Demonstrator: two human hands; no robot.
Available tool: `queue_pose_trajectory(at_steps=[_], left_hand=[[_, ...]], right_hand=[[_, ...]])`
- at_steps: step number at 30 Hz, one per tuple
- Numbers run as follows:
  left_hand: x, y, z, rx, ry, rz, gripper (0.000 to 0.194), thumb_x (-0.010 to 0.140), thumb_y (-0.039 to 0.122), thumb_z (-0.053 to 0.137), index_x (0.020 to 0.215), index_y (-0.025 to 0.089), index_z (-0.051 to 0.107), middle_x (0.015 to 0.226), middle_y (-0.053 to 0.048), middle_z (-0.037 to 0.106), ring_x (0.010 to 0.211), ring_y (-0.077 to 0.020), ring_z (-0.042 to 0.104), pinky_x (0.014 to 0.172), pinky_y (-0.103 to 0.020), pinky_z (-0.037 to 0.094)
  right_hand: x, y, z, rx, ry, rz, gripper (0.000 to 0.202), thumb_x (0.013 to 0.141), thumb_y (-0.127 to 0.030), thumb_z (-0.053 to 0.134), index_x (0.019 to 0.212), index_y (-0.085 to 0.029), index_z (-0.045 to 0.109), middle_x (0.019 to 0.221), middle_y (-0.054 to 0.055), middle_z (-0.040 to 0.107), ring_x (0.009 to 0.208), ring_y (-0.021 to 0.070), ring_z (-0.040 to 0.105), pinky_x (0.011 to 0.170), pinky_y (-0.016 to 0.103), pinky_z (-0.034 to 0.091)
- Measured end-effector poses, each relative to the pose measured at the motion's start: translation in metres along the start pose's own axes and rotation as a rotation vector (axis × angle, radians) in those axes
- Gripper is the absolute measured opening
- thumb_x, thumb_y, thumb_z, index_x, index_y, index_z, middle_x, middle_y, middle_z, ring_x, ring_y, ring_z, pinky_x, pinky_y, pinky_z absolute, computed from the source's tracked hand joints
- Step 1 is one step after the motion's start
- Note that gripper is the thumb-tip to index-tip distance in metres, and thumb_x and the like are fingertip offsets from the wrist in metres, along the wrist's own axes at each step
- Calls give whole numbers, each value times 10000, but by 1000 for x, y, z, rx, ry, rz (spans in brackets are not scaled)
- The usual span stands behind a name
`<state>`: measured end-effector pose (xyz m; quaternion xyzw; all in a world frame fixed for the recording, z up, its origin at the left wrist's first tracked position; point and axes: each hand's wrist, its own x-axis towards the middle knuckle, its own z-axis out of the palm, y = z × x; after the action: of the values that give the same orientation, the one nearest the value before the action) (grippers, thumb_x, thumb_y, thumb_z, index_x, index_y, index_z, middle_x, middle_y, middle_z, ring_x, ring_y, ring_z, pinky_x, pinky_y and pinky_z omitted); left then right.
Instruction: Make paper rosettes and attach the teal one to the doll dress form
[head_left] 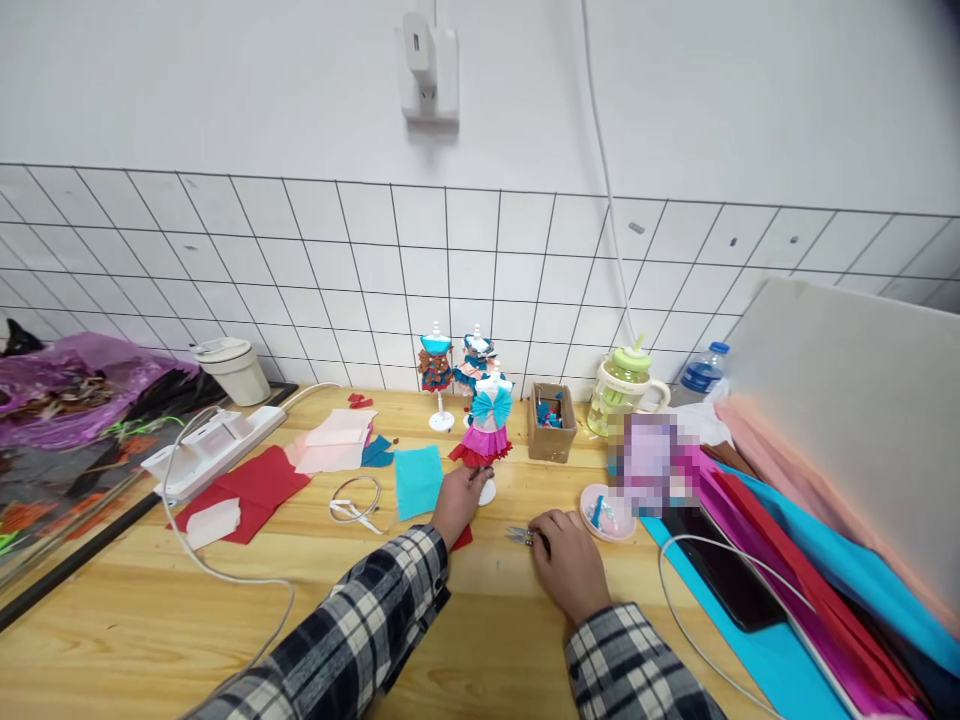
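Note:
Near the middle of the table, a miniature dress form (491, 420) stands upright on a white round base, wearing a pleated turquoise bow top and a magenta skirt with a red ruffle. My left hand (459, 508) is closed around its stand just below the skirt; the fingertips are partly hidden. To the right, my right hand (570, 562) rests low over the tabletop, its fingers curled on the dark handle of small scissors (519, 536). The blades point left and seem to be closed. A turquoise paper square (418, 482) lies left of the dress form, and a red scrap (463, 539) shows beside my left wrist.
Two other dressed forms (436, 362) stand behind. A small cardboard box (553, 447) holds scraps; a pink dish (624, 528) sits to the right. Farther right are a green-lidded mug (626, 395), a black phone (731, 580) and coloured sheets (825, 570). A power strip (214, 460) lies left.

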<state>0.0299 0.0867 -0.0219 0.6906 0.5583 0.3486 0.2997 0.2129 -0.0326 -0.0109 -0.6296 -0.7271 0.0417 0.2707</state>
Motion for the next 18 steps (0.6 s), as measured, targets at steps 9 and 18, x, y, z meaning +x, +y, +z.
queue_pose_trajectory(at_steps=[9, 18], left_hand=[[3, -1, -11, 265, -38, -21, 345, 880, 430, 558, 958, 136, 720, 944, -140, 740, 912, -253, 681, 734, -298, 436], [-34, -1, -86, 460, -198, 102, 275, 829, 297, 606, 1075, 231, 712, 1147, -83, 703, 1122, -279, 584, 960, -367, 400]], right_hand=[[0, 2, 2, -18, -69, 37, 164, 899, -195, 518, 909, -210, 681, 932, 56, 650, 923, 216, 544, 818, 322, 390], [-2, 3, -5, -76, -64, 62, 196, 925, -265, 522, 1002, -195, 689, 973, 78, 662, 961, 227, 537, 886, 341, 374]])
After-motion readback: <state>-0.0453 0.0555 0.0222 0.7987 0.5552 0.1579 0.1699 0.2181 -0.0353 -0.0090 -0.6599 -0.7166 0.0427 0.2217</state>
